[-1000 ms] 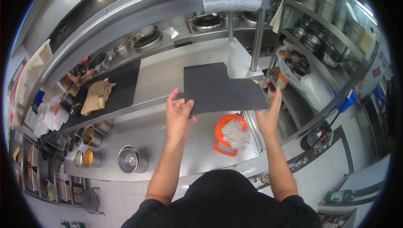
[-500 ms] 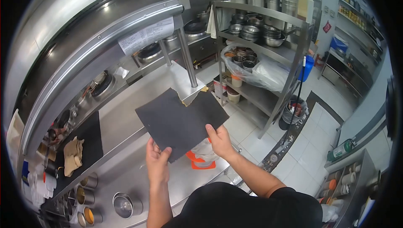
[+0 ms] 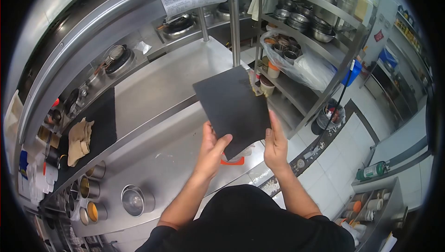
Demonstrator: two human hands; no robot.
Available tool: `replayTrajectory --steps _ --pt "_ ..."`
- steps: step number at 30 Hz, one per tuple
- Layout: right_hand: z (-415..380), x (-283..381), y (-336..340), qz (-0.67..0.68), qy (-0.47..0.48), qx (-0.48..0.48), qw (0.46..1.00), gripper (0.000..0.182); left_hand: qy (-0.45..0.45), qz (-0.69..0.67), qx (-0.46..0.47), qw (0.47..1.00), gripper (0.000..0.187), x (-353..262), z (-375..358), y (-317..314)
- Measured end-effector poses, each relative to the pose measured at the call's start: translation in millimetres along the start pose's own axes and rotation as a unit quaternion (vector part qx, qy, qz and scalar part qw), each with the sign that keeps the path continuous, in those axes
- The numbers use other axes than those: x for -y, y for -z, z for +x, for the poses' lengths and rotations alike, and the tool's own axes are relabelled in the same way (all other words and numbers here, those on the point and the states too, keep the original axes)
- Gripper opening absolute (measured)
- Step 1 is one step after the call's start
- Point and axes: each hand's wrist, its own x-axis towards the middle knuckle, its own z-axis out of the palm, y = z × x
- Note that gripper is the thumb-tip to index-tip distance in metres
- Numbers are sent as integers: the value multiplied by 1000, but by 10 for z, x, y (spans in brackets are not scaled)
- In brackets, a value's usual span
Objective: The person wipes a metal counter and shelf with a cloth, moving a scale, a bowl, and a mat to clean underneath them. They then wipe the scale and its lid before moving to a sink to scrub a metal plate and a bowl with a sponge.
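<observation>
A flat black sheet (image 3: pixel 232 108) is held up in front of me, over the front edge of the steel counter. Its right edge looks ragged, with a bit of yellowish torn material near the upper right. My left hand (image 3: pixel 214 150) is closed on its lower left side, thumb lying on the face. My right hand (image 3: pixel 276 146) grips the lower right edge, with fingers pointing up along it. Partly hidden below the sheet, an orange-red item (image 3: pixel 235 161) with something clear or white on it sits on the counter.
A steel counter (image 3: pixel 162 159) runs ahead, with a raised shelf (image 3: pixel 157 76) carrying a black mat (image 3: pixel 107 122) and a folded beige cloth (image 3: pixel 80 141). Metal pots (image 3: pixel 133 201) stand at left. A steel rack (image 3: pixel 296 103) with bowls and a bin (image 3: pixel 328 115) are at right.
The sheet has turned and tilted more upright, and shifted to the right in view. My right hand has moved from its face to its side edge. My view has also shifted.
</observation>
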Motion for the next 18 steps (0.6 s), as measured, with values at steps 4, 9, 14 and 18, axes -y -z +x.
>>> replayTrajectory --steps 4,9,14,18 --pt "-130 -17 237 123 -185 -91 971 47 -3 82 74 994 64 142 213 -269" --pt "-334 -426 1229 -174 -47 -308 934 40 40 183 230 955 87 668 539 -588" --pt "-591 -97 1937 -259 -97 -342 898 38 155 225 353 895 80 989 525 -822" --pt "-1010 -373 2333 7 -252 -482 839 38 161 202 382 887 77 1151 435 -962"
